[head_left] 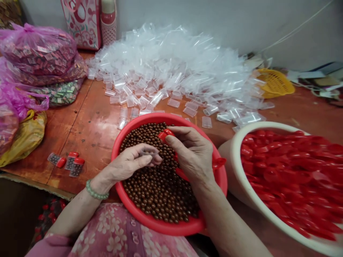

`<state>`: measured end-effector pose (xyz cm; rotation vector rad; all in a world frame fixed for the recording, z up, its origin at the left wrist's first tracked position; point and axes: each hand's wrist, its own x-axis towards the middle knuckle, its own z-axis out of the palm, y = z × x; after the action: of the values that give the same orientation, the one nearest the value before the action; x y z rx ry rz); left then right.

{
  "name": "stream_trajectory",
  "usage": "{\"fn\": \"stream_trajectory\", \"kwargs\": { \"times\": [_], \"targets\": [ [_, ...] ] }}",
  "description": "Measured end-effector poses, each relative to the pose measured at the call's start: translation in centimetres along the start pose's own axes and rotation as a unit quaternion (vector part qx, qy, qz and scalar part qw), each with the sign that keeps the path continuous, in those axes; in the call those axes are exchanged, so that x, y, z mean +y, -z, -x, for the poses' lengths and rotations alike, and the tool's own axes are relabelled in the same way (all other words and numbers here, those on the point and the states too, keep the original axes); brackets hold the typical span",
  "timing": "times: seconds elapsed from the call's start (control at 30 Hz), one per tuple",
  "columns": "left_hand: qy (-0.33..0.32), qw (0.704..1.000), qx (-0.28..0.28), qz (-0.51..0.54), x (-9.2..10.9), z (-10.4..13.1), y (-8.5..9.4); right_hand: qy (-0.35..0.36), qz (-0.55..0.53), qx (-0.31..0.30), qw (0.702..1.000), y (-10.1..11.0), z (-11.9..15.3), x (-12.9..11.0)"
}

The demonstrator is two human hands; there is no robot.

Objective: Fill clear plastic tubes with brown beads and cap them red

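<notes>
My left hand is closed around a small clear plastic case, held over the red basin of round brown balls. Dark contents in the case are hard to make out. Between the thumb and fingers of my right hand is a red plastic cap, just apart from the case. More red pieces show beneath my right palm and by its outer side. To the right stands a cream tub heaped with red caps.
A large pile of clear cases spreads along the wall. Several filled cases with red caps lie on the wooden table. Pink plastic bags stand at the left, a yellow basket at the back right.
</notes>
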<state>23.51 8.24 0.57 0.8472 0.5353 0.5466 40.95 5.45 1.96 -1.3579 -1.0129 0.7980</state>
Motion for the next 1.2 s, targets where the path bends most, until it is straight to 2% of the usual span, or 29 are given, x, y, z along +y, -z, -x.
{"fn": "stream_trajectory", "kwargs": {
  "times": [0.07, 0.17, 0.3, 0.4, 0.57, 0.7, 0.8, 0.97, 1.2],
  "targets": [
    [-0.031, 0.998, 0.015, -0.052, 0.1, 0.0, 0.0, 0.013, 0.004, -0.009, 1.000, 0.0, 0.1, 0.0],
    [-0.047, 0.993, 0.005, -0.107, 0.4, -0.1, 0.1, 0.028, -0.003, -0.025, 0.999, -0.1, 0.4, 0.0],
    [-0.028, 0.996, 0.020, -0.080, 0.4, -0.5, 0.3, 0.036, -0.015, -0.041, 0.998, -0.1, 0.7, 0.3],
    [-0.010, 0.998, -0.004, -0.057, 0.3, -0.6, 0.1, 0.039, -0.030, -0.054, 0.997, -0.2, 0.7, 0.3],
    [-0.003, 0.999, -0.009, -0.049, 0.0, -0.7, 0.1, 0.041, -0.027, -0.085, 0.995, -0.6, 0.4, 0.3],
    [0.008, 0.999, -0.009, -0.037, 0.0, -0.8, 0.2, 0.040, -0.027, -0.071, 0.996, -0.6, 0.3, 0.5],
    [0.020, 0.999, -0.018, -0.041, -0.1, -0.9, 0.2, 0.052, -0.004, -0.069, 0.996, -0.6, 0.4, 0.5],
    [0.023, 0.998, -0.027, -0.049, -0.2, -1.0, 0.2, 0.089, 0.076, -0.125, 0.985, -0.7, 0.5, 0.5],
    [0.015, 0.996, -0.012, -0.090, 0.2, -0.9, 0.0, 0.120, 0.095, -0.094, 0.984, -1.1, 0.9, 0.8]
  ]
}}
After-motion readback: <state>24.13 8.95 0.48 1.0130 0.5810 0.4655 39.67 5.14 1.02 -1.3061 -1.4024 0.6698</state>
